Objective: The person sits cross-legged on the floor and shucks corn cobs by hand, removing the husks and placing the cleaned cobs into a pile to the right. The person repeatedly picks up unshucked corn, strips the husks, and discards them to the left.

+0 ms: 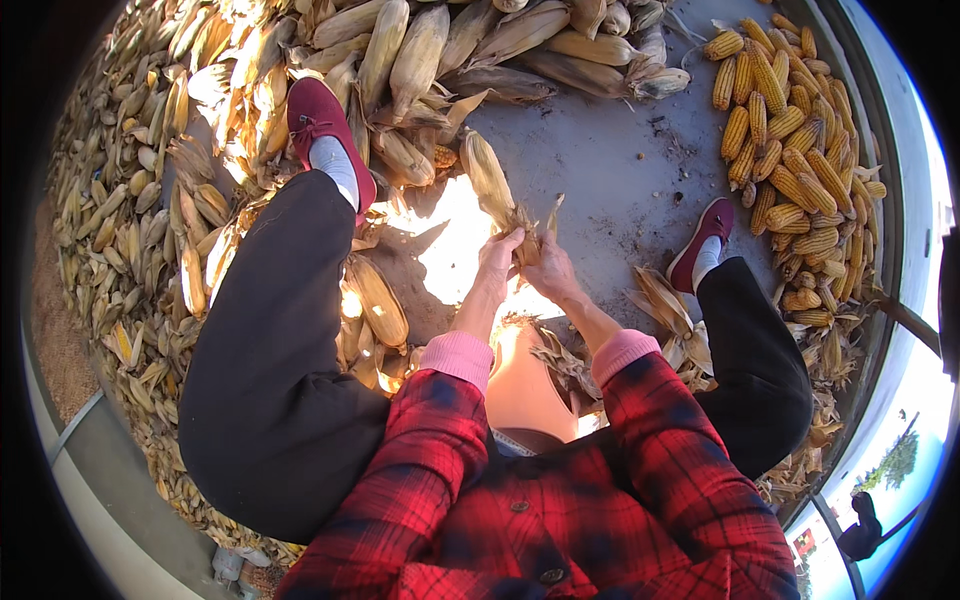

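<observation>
Between my feet, an ear of corn in its dry husk [486,176] points away from me, its frayed end in both hands. My left hand [496,264] grips that end from the left, thumb on top. Close beside it, my right hand [551,271] closes on the husk's base, and a loose strip of husk sticks up by its fingers. The hands nearly touch. Unhusked ears [420,56] lie in a heap beyond them, and a pinkish-orange plastic seat or container [525,379] shows between my forearms.
Bare husked corn cobs [806,180] are piled at the right, by a low edge. Unhusked ears [112,225] cover the left side. Loose husks [664,300] lie near my right shoe [705,244]. My left shoe [330,135] rests among ears. Grey floor [592,165] shows between.
</observation>
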{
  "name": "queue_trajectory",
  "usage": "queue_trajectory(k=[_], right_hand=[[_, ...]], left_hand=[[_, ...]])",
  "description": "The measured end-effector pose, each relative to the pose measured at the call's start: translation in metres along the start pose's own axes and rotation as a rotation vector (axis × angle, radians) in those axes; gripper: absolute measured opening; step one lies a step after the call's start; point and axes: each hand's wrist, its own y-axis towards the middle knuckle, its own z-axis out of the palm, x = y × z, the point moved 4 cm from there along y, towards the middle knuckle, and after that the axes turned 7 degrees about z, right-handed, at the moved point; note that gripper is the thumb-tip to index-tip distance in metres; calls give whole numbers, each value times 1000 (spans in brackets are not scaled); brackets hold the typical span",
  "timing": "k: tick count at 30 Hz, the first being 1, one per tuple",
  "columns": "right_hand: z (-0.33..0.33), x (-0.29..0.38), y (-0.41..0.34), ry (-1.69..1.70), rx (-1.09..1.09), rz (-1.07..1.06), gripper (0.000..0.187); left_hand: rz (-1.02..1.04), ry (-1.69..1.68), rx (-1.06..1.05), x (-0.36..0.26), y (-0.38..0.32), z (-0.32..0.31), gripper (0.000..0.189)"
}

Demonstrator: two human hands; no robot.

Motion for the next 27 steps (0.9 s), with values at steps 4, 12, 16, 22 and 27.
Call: queue_trajectory(k=[4, 12, 16, 22, 27], right_hand=[[-29, 3, -36, -170, -148, -151, 48], [-109, 60, -111, -240, -224, -286, 56], [-143, 87, -148, 39, -236, -301, 63], [-170, 103, -195, 433, -248, -421, 48], [-145, 96, -209, 806, -18, -450, 47]], left_hand=[[96, 2, 26, 0, -36, 27, 30], [362, -189, 170, -50, -95, 74, 26], [587, -166, 428, -92, -134, 98, 28], [837, -24, 476, -125, -189, 119, 30], [1309, 693, 247, -130, -227, 123, 22]])
